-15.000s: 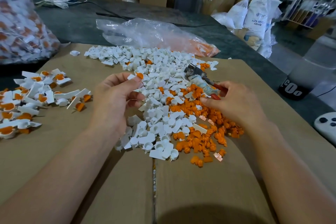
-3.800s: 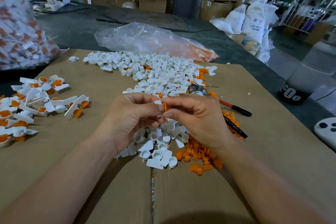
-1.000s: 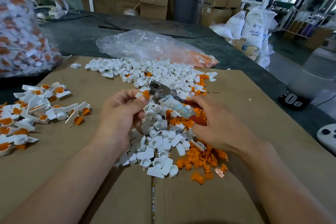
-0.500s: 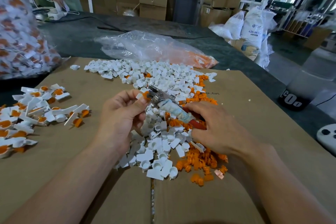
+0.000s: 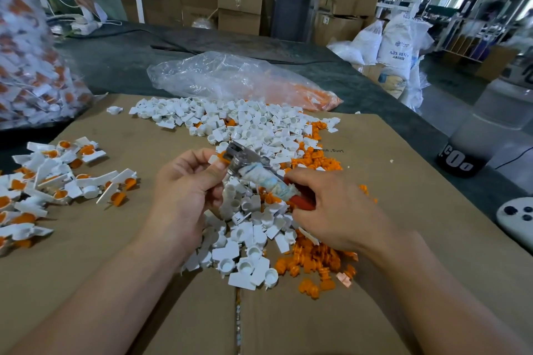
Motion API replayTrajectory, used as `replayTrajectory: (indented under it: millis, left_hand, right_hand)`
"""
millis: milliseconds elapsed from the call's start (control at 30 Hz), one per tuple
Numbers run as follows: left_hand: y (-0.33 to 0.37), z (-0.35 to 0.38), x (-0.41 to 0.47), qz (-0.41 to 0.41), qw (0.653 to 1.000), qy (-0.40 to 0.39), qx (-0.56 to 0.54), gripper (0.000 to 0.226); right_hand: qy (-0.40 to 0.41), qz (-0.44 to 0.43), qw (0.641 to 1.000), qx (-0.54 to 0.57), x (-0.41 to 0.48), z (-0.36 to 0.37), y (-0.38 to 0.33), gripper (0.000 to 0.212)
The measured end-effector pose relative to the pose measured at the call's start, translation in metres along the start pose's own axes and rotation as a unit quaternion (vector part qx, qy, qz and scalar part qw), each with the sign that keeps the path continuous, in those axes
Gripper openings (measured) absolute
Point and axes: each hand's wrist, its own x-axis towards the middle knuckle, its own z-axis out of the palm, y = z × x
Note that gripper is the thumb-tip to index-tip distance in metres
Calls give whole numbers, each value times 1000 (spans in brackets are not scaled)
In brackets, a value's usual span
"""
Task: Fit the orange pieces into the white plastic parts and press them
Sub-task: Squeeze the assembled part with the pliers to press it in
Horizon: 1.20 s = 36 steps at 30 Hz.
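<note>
My left hand (image 5: 187, 184) pinches a white plastic part with an orange piece in it (image 5: 217, 158) between thumb and fingers. My right hand (image 5: 331, 207) grips the red handles of taped pliers (image 5: 259, 176), whose metal jaws close on that part. A heap of loose white parts (image 5: 245, 130) spreads over the brown cardboard (image 5: 375, 239), and loose orange pieces (image 5: 311, 262) lie below and right of my right hand.
Finished white-and-orange pieces (image 5: 52, 181) lie at the left. A clear bag of orange pieces (image 5: 230, 81) sits behind the heap, and a full bag (image 5: 26, 60) stands far left. A white controller (image 5: 516, 216) lies at the right edge. A person stands at the back left.
The pliers picked up about a second ago stay closed on the part held in my left hand. Both hands have hardly moved in the last half second.
</note>
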Motion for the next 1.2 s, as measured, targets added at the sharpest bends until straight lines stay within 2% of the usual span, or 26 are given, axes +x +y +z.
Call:
replayTrajectory:
  millis: [233,800,1067,1200]
  left_hand:
    - [-2,0,0,6,1000,12,8,26]
    - [1,-3,1,13,1000,17,12,22]
    - [2,-3,1,5,998,13,64,21]
    - [3,-2,-1,22,995,-3,99,16]
  right_hand:
    - [-2,2,1000,-21,1,2,0,12]
    - [42,-16,999,-24,-1,5,-3,13]
    - [89,45,994,-42,1,-8,15,54]
    - [124,75,988,-58,2,-18,29,58]
